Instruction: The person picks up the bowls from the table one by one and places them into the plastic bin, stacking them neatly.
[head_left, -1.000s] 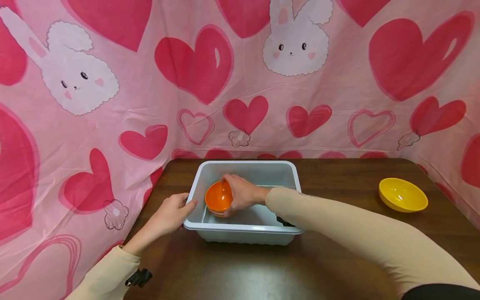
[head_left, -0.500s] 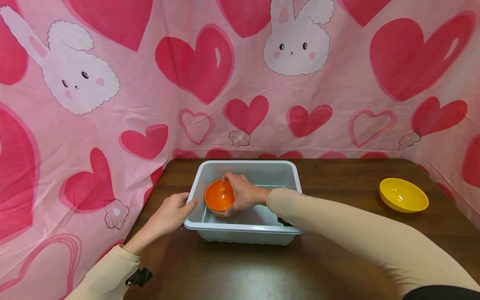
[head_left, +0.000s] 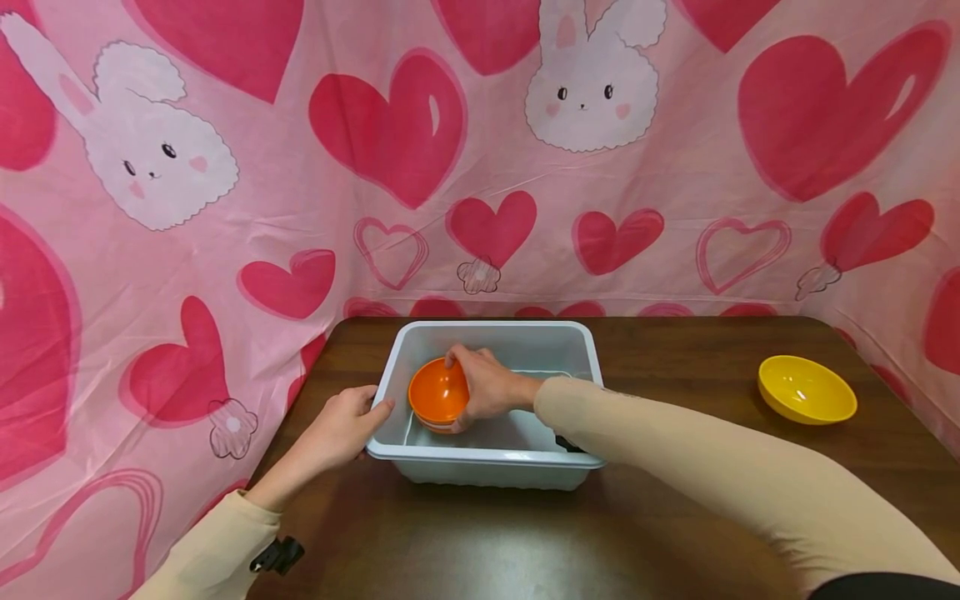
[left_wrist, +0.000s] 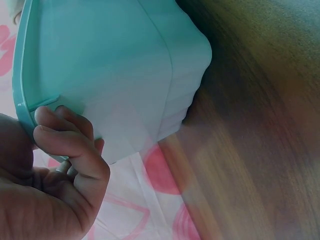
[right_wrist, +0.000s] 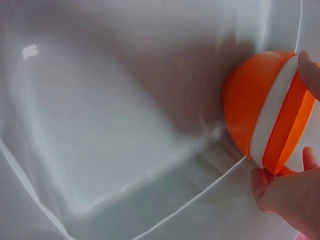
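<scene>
Still, right hand (head_left: 489, 385) grips orange bowl (head_left: 435, 393) leftward inside tub (head_left: 487, 456); left hand (head_left: 347, 427) pinches tub's left rim; open floor rightward.

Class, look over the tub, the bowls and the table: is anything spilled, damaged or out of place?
Nothing stands out: no spill or breakage shows. The right hand holds the orange bowl inside the grey tub, the left hand grips its rim, and the yellow bowl sits apart on the table.

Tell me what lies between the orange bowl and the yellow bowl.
In the head view: the right hand gripping the orange bowl, its sleeved forearm, the tub's right rim, then bare brown table up to the yellow bowl.
</scene>
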